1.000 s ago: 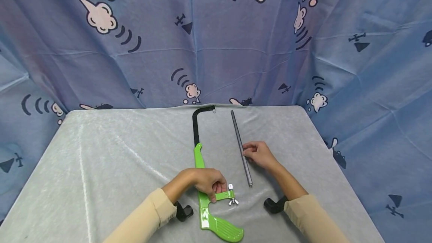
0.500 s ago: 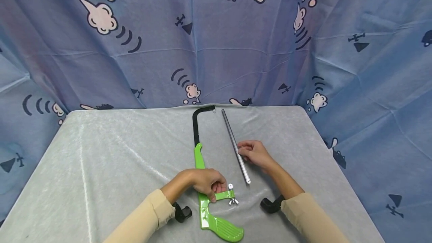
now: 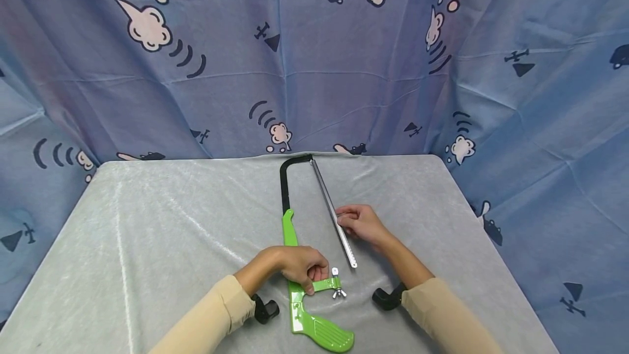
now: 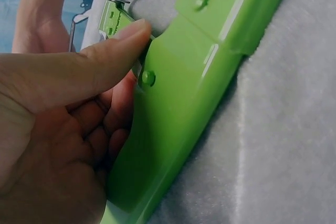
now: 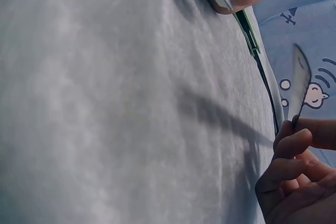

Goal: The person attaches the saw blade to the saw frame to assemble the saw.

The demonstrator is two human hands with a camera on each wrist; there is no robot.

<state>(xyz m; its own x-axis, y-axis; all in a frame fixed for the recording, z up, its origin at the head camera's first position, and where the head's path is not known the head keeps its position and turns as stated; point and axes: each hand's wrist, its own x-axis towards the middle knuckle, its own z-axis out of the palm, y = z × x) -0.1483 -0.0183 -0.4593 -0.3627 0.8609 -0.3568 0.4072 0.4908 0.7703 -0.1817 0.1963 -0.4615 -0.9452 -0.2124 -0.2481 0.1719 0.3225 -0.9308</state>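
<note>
A hacksaw frame [image 3: 290, 228], green with a black front bar, lies on the table in the head view. My left hand [image 3: 306, 267] grips its green part beside the short arm that carries a wing nut [image 3: 339, 293]. In the left wrist view, the thumb presses along the green frame [image 4: 184, 77]. My right hand [image 3: 361, 224] pinches a thin hacksaw blade [image 3: 327, 198] near its middle. The blade's far end meets the tip of the black bar; whether it sits on the pin I cannot tell. Its near end is apart from the wing-nut arm.
A pale grey plush cloth [image 3: 162, 234] covers the table. Behind and to the right hangs a blue printed curtain [image 3: 221, 97]. Black wrist mounts [image 3: 388, 298] stick out from both sleeves, low over the cloth.
My right hand has moved left with the blade, bringing its far end to the black bar's tip. The blade has turned, showing a brighter face. Left hand and frame stay in place.
</note>
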